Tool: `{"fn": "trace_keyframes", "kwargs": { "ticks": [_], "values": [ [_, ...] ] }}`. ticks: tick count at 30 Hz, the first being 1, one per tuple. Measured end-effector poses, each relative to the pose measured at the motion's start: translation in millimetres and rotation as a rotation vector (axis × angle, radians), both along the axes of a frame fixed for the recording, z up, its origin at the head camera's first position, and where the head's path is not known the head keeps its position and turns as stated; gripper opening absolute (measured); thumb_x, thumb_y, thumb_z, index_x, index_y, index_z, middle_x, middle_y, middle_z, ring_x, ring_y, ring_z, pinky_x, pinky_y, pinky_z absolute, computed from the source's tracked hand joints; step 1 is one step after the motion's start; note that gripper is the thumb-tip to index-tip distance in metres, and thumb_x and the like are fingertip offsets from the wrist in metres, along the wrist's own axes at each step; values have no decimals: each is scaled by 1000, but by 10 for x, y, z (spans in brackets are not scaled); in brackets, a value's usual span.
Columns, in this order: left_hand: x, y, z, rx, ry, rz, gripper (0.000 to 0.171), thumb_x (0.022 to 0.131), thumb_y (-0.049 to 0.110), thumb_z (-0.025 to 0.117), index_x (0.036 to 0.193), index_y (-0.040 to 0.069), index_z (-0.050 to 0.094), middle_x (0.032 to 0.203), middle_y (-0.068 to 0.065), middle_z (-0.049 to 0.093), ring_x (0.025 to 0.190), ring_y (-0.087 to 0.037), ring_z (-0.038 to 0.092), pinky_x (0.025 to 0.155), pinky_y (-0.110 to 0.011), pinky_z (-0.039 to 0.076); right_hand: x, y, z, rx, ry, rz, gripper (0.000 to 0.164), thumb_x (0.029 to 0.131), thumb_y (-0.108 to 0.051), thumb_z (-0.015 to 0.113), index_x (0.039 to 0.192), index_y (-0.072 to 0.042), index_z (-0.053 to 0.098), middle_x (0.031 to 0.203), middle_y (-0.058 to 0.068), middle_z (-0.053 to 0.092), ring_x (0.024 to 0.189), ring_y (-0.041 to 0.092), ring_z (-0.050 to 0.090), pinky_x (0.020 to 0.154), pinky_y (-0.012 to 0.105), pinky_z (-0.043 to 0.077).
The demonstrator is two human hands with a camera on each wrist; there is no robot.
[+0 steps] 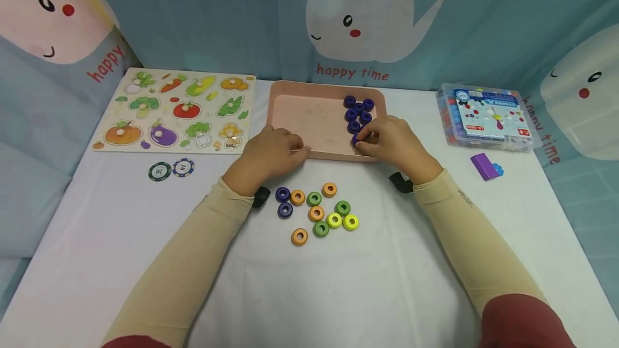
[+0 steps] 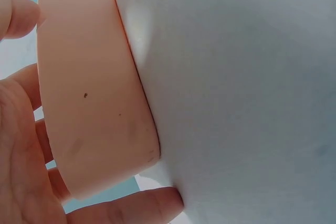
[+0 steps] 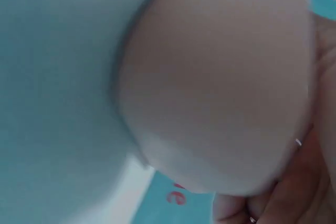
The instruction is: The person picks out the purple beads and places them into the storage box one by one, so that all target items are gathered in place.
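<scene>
My right hand (image 1: 394,141) pinches a dark blue ring (image 1: 355,139) with thumb and fingertips, just inside the front right of a shallow peach tray (image 1: 309,117). Several more dark blue rings (image 1: 352,115) lie along the tray's right side. At the front left corner my left hand (image 1: 272,153) rests over the rim, its thumb along the front edge. The left wrist view has the tray's outer wall (image 2: 94,87) beside the loosely bent fingers. In the right wrist view the wall (image 3: 215,87) hides the ring and most of the fingertips.
Loose orange (image 1: 299,237), green (image 1: 321,229), yellow (image 1: 350,222) and dark blue rings (image 1: 285,210) lie before the tray. Left are a vegetable puzzle board (image 1: 181,93) and two chips (image 1: 159,171); right, a clear plastic box (image 1: 488,117) and a purple block (image 1: 484,166).
</scene>
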State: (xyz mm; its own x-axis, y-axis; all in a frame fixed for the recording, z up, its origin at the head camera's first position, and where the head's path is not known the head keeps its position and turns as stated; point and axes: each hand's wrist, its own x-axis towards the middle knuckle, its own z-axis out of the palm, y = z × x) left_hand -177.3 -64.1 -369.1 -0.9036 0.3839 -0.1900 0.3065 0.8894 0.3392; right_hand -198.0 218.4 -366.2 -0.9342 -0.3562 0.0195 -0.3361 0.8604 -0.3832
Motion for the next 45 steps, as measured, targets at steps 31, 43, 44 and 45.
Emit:
{"fn": "trace_keyframes", "kwargs": {
  "ticks": [31, 43, 44, 45],
  "values": [
    [-16, 0, -6, -12, 17, -8, 49, 99, 53, 42, 124, 22, 70, 136, -6, 62, 115, -31, 52, 94, -48, 49, 890, -1009, -72, 41, 23, 641, 27, 91, -41, 73, 117, -34, 74, 114, -12, 60, 107, 9, 51, 86, 36, 33],
    [3, 2, 14, -25, 13, -4, 48, 99, 53, 42, 126, 23, 68, 140, -6, 59, 118, -31, 50, 96, -48, 48, 955, -1077, -101, 92, 139, 672, 14, 87, -41, 77, 97, -33, 75, 108, -19, 72, 101, 8, 53, 89, 36, 34],
    [3, 3, 16, -23, 13, -4, 48, 99, 53, 42, 126, 23, 69, 139, -6, 60, 118, -31, 51, 96, -48, 48, 966, -1075, -100, 93, 149, 669, 13, 87, -41, 77, 96, -33, 74, 107, -19, 72, 100, 8, 53, 88, 36, 34],
    [3, 2, 13, -23, 13, -4, 48, 99, 52, 42, 125, 22, 69, 139, -6, 60, 117, -31, 51, 95, -48, 48, 979, -1068, -95, 92, 162, 664, 11, 87, -40, 77, 95, -33, 74, 105, -20, 71, 100, 8, 53, 88, 35, 34]
  ]
}}
